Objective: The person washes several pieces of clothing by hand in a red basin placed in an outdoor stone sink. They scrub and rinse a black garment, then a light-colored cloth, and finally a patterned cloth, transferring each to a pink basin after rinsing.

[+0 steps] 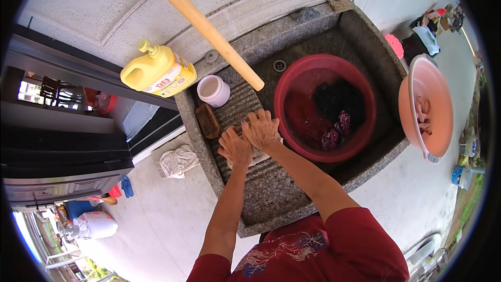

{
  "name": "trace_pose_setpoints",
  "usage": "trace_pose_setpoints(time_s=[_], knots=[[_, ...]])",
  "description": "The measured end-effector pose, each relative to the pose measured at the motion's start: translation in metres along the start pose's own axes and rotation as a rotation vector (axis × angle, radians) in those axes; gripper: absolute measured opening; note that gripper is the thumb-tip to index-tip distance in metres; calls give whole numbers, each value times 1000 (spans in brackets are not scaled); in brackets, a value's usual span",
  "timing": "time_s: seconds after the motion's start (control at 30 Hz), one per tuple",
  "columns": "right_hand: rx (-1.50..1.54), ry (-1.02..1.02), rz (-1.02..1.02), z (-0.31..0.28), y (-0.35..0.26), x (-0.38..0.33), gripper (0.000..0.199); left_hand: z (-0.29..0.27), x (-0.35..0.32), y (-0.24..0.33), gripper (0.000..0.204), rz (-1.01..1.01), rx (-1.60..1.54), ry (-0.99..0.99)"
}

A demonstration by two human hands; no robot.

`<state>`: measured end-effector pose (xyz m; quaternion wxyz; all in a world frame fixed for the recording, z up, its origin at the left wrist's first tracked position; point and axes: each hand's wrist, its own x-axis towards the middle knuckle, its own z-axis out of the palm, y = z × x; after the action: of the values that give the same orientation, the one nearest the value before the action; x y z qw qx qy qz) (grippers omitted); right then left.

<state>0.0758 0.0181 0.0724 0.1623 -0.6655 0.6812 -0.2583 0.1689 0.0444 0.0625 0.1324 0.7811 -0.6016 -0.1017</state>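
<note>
on the ribbed stone washboard [245, 109] of the grey granite sink [365, 36], the left hand [235, 147] and right hand [261, 129] press flat, fingers spread, on a pale wet cloth [261, 155] pinned beneath them: the scrubbing step, by the look. next likely calls for firm strokes along the ribs, beside the red plastic basin [292, 81] of dark laundry.

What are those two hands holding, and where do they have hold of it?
Both the left hand and the right hand press flat on a pale cloth lying on the ribbed washboard slope of the stone sink. They cover its upper part rather than gripping it.
</note>
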Motion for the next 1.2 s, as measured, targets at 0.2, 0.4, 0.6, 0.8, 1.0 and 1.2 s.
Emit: trace_pose_setpoints(time_s=[0.2, 0.4, 0.6, 0.8, 1.0, 1.2], knots=[[288, 98, -284, -48, 7, -97, 33, -33, -103, -13, 30, 241, -313, 110], [86, -33, -202, 22, 39, -25, 31, -7, -22, 15, 28, 267, -67, 24], [114, -56, 101, -17, -2, -28, 36, 13, -23, -22, 27, 5, -327, 24], [225, -74, -388, -48, 19, -113, 19, -20, -118, -14, 25, 334, -203, 338], [-14, -94, -77, -5, -2, -13, 23, -6, -11, -6, 30, 101, 23, 140], [202, 121, -234, -42, 6, -99, 21, -36, -106, -11, 34, 198, -249, 170]])
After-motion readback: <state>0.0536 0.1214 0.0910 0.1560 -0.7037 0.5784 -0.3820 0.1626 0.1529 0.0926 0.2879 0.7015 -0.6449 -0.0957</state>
